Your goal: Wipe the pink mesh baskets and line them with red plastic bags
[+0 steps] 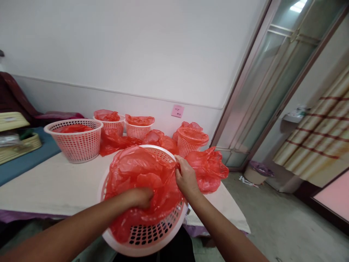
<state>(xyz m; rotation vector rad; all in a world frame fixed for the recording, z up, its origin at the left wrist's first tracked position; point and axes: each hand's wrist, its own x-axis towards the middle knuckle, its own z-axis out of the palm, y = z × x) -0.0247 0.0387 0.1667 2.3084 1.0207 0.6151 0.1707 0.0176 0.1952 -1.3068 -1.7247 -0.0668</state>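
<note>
A white perforated plastic basket [152, 236] is tilted toward me at the table's near edge. A red plastic bag [136, 171] lies inside it and spills over its rim. My left hand [140, 197] is pushed down into the bag inside the basket, its fingers buried in the plastic. My right hand [185, 176] pinches the bag's edge at the basket's right rim, fingers closed on the plastic.
Several more white baskets [75, 140] lined with red bags stand at the back of the cloth-covered table [49, 185]. Loose red bags [208, 169] lie right of my basket. A glass door [272, 83] and a small bin [256, 173] are at right.
</note>
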